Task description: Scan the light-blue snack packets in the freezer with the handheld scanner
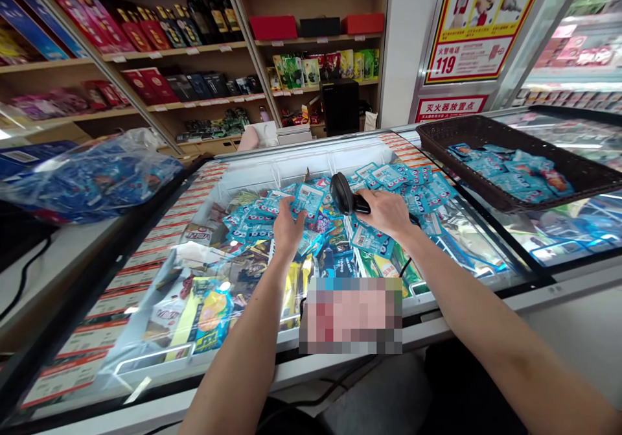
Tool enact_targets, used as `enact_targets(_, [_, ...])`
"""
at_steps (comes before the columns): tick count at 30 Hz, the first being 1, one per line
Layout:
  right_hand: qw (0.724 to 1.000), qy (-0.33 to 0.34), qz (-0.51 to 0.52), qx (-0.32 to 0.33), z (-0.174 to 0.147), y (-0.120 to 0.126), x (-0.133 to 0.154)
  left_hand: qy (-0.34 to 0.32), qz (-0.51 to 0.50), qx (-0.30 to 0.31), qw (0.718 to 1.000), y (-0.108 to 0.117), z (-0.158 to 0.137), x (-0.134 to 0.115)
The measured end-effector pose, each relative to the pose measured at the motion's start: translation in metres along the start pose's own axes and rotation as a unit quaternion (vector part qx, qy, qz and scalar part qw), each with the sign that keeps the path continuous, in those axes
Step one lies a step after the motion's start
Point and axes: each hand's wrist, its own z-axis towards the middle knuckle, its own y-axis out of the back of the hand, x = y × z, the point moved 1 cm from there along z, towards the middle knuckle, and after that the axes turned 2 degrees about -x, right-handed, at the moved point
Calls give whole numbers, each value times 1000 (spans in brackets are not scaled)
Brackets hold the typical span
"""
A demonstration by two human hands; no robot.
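Observation:
My right hand is wrapped round the handle of a black barcode scanner. The scanner's head points left, toward a small light-blue packet with a white label. My left hand pinches this packet between thumb and fingers, label side up. Many similar blue packets lie spread beneath both hands, over the glass-topped chest freezer. The scanner's cable shows partly under my right wrist.
A dark woven basket with more blue packets stands at the right. A clear plastic bag of blue packets lies at the left. Behind are wooden shelves with bottles and boxes. A blurred-out object sits at the freezer's front edge.

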Motion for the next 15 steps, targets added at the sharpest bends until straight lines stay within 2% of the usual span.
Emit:
enact_targets(8, [999, 44, 26, 7, -1, 3, 3, -36, -40, -40, 998, 5, -3, -7])
enact_targets(15, [996, 79, 43, 12, -2, 1, 5, -46, -33, -42, 997, 8, -5, -11])
